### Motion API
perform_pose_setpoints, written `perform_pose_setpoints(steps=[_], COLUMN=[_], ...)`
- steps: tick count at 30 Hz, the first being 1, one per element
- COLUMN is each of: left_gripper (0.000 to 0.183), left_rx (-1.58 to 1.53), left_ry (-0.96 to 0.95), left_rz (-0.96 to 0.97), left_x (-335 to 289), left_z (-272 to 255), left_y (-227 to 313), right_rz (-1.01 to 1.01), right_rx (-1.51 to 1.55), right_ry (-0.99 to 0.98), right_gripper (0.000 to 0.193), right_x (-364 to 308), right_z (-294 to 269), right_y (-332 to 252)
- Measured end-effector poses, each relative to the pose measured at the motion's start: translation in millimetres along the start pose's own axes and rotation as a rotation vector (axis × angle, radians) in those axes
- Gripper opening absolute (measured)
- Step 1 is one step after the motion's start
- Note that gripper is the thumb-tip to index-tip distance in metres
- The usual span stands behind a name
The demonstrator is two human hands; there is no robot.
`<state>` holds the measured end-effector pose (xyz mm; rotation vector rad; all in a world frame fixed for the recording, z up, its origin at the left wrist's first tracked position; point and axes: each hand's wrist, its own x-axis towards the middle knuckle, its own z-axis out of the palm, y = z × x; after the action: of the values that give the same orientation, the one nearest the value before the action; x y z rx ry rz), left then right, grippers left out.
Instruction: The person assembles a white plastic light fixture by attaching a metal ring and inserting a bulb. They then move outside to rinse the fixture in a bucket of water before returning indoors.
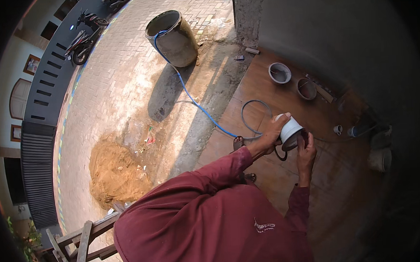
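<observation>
A short white cylinder with a dark opening at its lower end is tilted in front of me above the tiled floor; its exact kind is unclear. My left hand is wrapped round its upper left side, thumb along the top. My right hand holds the rim at the opening, with some fingertips hidden behind or inside it. Below the cylinder a black curved loop hangs close to my left fingers; whether it is attached I cannot tell. My sandalled foot shows beneath my left forearm.
A blue hose runs from a tall concrete cylinder onto the tiles. Two buckets stand near the wall; small white pipe pieces lie right. Left are a sand heap, a wooden trestle and a parked motorbike.
</observation>
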<state>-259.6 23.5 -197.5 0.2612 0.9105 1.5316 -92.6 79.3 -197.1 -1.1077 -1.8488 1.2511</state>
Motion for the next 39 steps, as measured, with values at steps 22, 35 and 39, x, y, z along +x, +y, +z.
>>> perform_pose_setpoints(steps=[22,35,39], left_gripper=[0.09,0.079,0.063], left_rx=[0.625,0.192,-0.253], left_ry=[0.36,0.44,0.686], left_rz=[0.404,0.162,0.478], left_x=[-20,167,188], left_z=[-314,-393,-396], left_y=[291,393,434], right_rz=[0.188,0.394,0.286], right_rx=[0.242,0.409,0.306], right_ry=[-0.75,-1.029,-1.014], right_gripper=[0.03,0.033,0.039], right_x=[246,500,603], right_z=[374,485,532], right_y=[-119,-114,-135])
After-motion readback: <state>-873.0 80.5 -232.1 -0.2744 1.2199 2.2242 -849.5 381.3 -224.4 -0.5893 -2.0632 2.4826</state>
